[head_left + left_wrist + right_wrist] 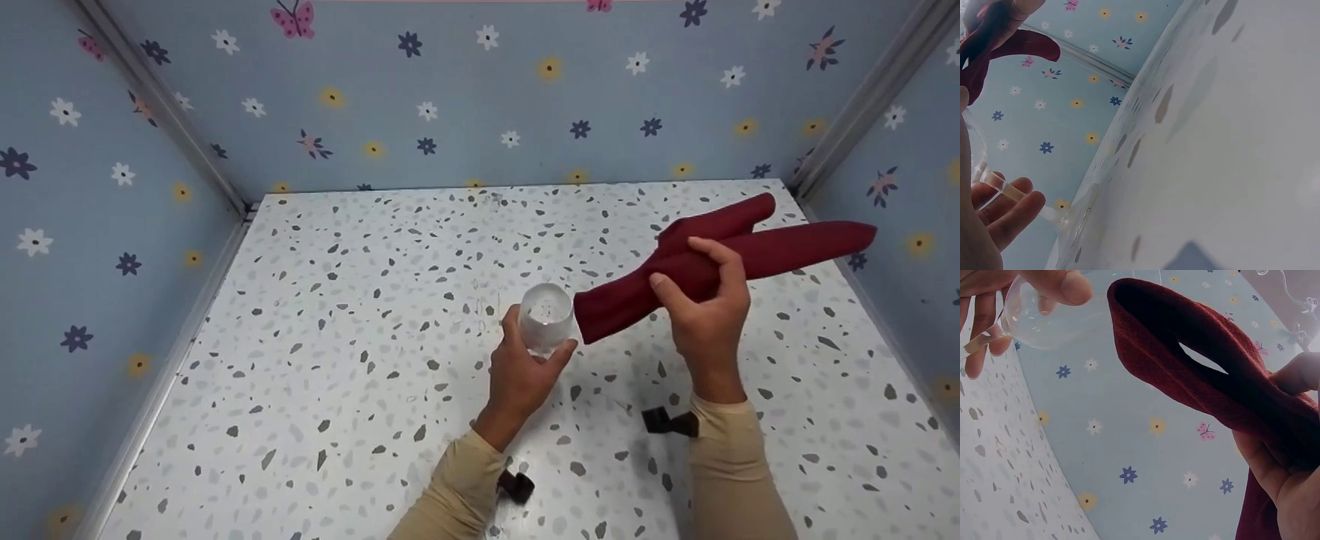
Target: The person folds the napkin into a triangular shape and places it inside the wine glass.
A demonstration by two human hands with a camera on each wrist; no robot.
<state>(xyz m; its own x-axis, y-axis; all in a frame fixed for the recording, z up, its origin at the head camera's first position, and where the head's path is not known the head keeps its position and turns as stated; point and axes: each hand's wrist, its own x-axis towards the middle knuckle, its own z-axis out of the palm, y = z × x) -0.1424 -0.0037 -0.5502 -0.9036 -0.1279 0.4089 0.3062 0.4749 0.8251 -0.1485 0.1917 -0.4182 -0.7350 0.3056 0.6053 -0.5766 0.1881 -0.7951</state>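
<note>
My left hand (pixel 525 379) holds a clear wine glass (pixel 546 311), fingers and thumb around the lower bowl. In the left wrist view the stem (pixel 1013 192) passes across the fingers, and the foot (pixel 1077 225) points down toward the table. To its right, my right hand (pixel 711 319) grips a folded maroon cloth (pixel 799 247) around its middle, thumb on the near side. One end of the cloth spreads into a long pointed part and a shorter rounded one. Its narrower end is beside the glass rim; the right wrist view shows that end (pixel 1145 368) hollow, with a gap between folds.
Both hands are above a white speckled tabletop (pixel 337 337). Blue flowered panels (pixel 465 90) rise at the back and both sides, joined by metal corner posts (pixel 870 97). Black camera mounts (pixel 517 486) stick out from the sleeves at both wrists.
</note>
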